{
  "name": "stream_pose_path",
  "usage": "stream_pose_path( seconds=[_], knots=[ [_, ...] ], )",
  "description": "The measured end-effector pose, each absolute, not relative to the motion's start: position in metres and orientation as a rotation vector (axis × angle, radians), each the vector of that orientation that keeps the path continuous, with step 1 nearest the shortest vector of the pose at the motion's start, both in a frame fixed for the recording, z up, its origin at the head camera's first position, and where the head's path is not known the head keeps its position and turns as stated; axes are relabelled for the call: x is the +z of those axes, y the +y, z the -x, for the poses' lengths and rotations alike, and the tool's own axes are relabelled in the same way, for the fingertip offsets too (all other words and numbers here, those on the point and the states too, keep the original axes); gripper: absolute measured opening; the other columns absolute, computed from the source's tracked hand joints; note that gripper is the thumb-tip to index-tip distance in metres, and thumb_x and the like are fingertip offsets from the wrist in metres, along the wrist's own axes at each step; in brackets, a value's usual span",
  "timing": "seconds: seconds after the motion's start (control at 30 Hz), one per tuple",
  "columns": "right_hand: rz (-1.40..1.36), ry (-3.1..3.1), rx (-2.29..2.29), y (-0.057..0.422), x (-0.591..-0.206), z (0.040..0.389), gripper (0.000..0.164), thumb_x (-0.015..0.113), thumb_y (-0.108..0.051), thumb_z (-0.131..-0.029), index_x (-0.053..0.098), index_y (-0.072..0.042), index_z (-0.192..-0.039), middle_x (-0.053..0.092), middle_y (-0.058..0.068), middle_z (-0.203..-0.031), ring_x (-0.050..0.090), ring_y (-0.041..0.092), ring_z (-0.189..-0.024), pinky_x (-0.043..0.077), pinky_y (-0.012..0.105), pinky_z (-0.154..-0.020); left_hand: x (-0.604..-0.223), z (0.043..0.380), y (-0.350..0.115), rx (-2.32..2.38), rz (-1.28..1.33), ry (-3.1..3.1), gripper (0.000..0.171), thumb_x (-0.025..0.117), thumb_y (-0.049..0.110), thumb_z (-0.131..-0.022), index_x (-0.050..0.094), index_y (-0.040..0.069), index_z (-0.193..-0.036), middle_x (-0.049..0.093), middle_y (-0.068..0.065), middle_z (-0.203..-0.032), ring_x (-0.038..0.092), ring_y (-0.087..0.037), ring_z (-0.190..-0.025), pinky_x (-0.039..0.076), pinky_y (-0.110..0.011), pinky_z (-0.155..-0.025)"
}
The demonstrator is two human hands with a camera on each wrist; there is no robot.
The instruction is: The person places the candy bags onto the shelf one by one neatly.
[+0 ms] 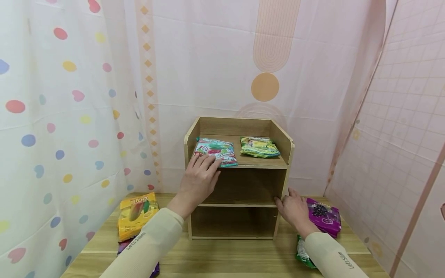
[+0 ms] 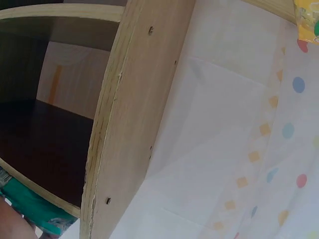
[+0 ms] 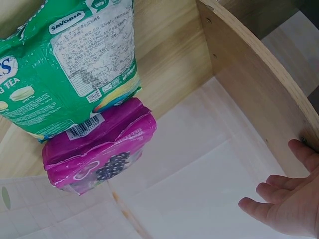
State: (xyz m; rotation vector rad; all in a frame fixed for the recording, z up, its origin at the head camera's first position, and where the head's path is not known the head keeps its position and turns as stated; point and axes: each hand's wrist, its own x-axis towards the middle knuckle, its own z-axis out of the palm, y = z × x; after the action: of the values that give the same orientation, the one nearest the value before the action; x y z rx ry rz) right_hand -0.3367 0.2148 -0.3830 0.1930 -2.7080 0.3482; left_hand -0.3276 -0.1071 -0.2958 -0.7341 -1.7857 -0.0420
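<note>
A small wooden shelf unit (image 1: 236, 126) with two open compartments below its top tray stands on the table. On the tray's left side lies a teal candy bag (image 1: 215, 146) with fruit pictures. My left hand (image 1: 199, 177) rests its loosely bent fingers over the front edge of this bag. To the right on the same tray is a yellow-green candy bag (image 1: 259, 147). My right hand (image 1: 294, 208) touches the unit's right side panel with a finger, the other fingers spread loosely. In the left wrist view only a bit of the left hand (image 2: 12, 223) shows.
A yellow mango bag (image 1: 137, 214) lies at the left, over a purple bag (image 1: 155, 270) mostly hidden by my sleeve. At the right lie a purple grape bag (image 1: 325, 218) and a green bag (image 1: 304, 253). Curtains (image 1: 208, 69) stand behind and beside the table.
</note>
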Motion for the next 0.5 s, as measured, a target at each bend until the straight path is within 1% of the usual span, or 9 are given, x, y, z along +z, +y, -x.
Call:
stream_pose_path(
  seconds=[0.13, 0.27, 0.37, 0.5],
  knots=[
    [-0.188, -2.706, 0.356, 0.2142, -0.3841, 0.3377, 0.044, 0.051, -0.032, -0.101, 0.076, 0.0, -0.084, 0.048, 0.033, -0.14, 0.043, 0.049, -0.13, 0.033, 0.067, -0.103, -0.2998, 0.3269, -0.1082, -0.036, 0.712, -1.819, 0.042, 0.076, 0.02, -0.085, 0.066, 0.005, -0.124, 0.064, -0.022, -0.12, 0.059, -0.039, -0.114, 0.041, -0.057, -0.102],
    [-0.184, -2.702, 0.364, 0.2141, -0.3855, 0.3376, 0.044, 0.051, -0.032, -0.101, 0.075, 0.0, -0.082, 0.048, 0.033, -0.139, 0.044, 0.049, -0.13, 0.033, 0.066, -0.103, -0.3033, 0.3263, -0.1087, -0.032, 0.65, -1.867, 0.044, 0.07, 0.028, -0.09, 0.063, 0.004, -0.126, 0.062, -0.023, -0.12, 0.06, -0.039, -0.108, 0.047, -0.053, -0.094],
    [-0.182, -2.693, 0.364, 0.2142, -0.3853, 0.3369, 0.044, 0.052, -0.032, -0.101, 0.075, 0.0, -0.08, 0.049, 0.033, -0.139, 0.045, 0.049, -0.129, 0.033, 0.066, -0.103, -0.3016, 0.3253, -0.1082, -0.055, 0.624, -1.894, 0.039, 0.067, 0.031, -0.093, 0.065, 0.005, -0.121, 0.064, -0.019, -0.114, 0.061, -0.036, -0.101, 0.049, -0.05, -0.085],
    [-0.183, -2.69, 0.367, 0.2143, -0.3839, 0.3363, 0.043, 0.052, -0.031, -0.101, 0.076, 0.0, -0.081, 0.049, 0.033, -0.139, 0.045, 0.049, -0.129, 0.033, 0.066, -0.103, -0.2964, 0.3253, -0.1074, -0.069, 0.613, -1.896, 0.03, 0.067, 0.03, -0.094, 0.068, 0.006, -0.111, 0.066, -0.015, -0.106, 0.062, -0.034, -0.097, 0.049, -0.048, -0.079]
  ],
)
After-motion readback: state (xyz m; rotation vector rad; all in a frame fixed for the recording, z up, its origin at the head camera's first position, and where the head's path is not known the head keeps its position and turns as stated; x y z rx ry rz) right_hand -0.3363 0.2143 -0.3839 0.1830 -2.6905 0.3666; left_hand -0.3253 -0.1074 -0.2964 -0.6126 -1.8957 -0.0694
